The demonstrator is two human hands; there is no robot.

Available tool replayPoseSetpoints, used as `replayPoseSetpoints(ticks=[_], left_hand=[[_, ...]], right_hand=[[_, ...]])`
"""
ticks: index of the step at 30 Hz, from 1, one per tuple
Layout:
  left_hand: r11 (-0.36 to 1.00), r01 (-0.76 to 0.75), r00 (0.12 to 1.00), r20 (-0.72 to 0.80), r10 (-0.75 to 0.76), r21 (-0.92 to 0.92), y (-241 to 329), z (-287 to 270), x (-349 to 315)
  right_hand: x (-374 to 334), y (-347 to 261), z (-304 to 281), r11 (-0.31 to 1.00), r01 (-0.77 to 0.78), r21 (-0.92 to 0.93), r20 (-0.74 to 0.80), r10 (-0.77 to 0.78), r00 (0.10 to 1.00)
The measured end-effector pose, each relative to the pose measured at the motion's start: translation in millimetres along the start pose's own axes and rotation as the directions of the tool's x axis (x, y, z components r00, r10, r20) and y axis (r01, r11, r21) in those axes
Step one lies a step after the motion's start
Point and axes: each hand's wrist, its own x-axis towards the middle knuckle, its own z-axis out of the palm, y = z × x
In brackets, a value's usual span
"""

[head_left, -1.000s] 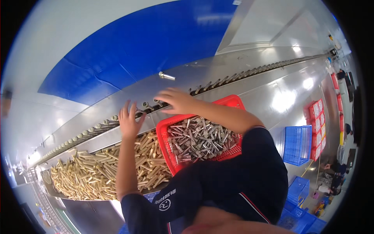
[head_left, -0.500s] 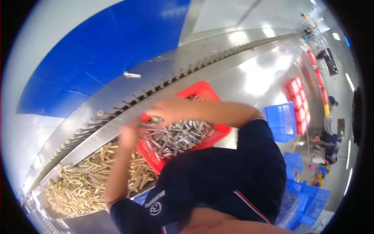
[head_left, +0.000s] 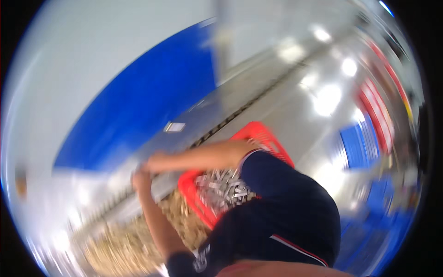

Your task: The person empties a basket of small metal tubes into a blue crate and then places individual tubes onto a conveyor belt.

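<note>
My left hand (head_left: 141,180) and my right hand (head_left: 158,162) meet over the long chain-like slotted line (head_left: 230,116) that crosses the metal bench. Motion blur smears the fingers of both, and I cannot make out what they hold, if anything. Below and right of them a red plastic basket (head_left: 196,200) holds many short silvery metal pieces (head_left: 227,187); my right forearm passes over its far part. Nearer my left forearm lies a wide heap of tan, stick-shaped pieces (head_left: 124,247).
A blue panel (head_left: 152,101) rises behind the line, with a small pale object (head_left: 175,127) near its lower edge. To the right stand a blue crate (head_left: 359,145) and red crates (head_left: 376,115). More blue crates (head_left: 380,194) sit at the lower right.
Both hands have moved from above the red basket's far left corner to the slotted line, further left. The whole view has shifted and blurred as my head moved.
</note>
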Motion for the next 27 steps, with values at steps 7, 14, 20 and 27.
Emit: replayPoseSetpoints(ticks=[7, 14, 20, 27], left_hand=[[0.957, -0.092, 0.806, -0.584, -0.091, -0.276, 4.1, 1.2, -14.0], [0.887, -0.415, 0.882, -0.328, 0.337, -0.203, 32.5, 4.2, 26.4], [0.78, -0.239, 0.852, -0.51, -0.118, -0.579, -9.3, -27.5, 13.2], [0.68, -0.437, 0.786, 0.118, 0.607, -0.588, 84.6, 33.7, -60.3]], right_hand=[[-4.3, -57.2, -64.0, 0.837, 0.174, -0.519, -0.185, -0.309, 0.933], [-144.3, 3.5, -84.7, 0.913, 0.199, -0.355, -0.09, -0.245, 0.965], [-176.6, 65.4, 0.8, 0.947, 0.116, -0.299, 0.543, 0.069, 0.837], [-134.9, 61.2, -100.4, 0.976, -0.084, -0.199, -0.406, -0.004, 0.914]])
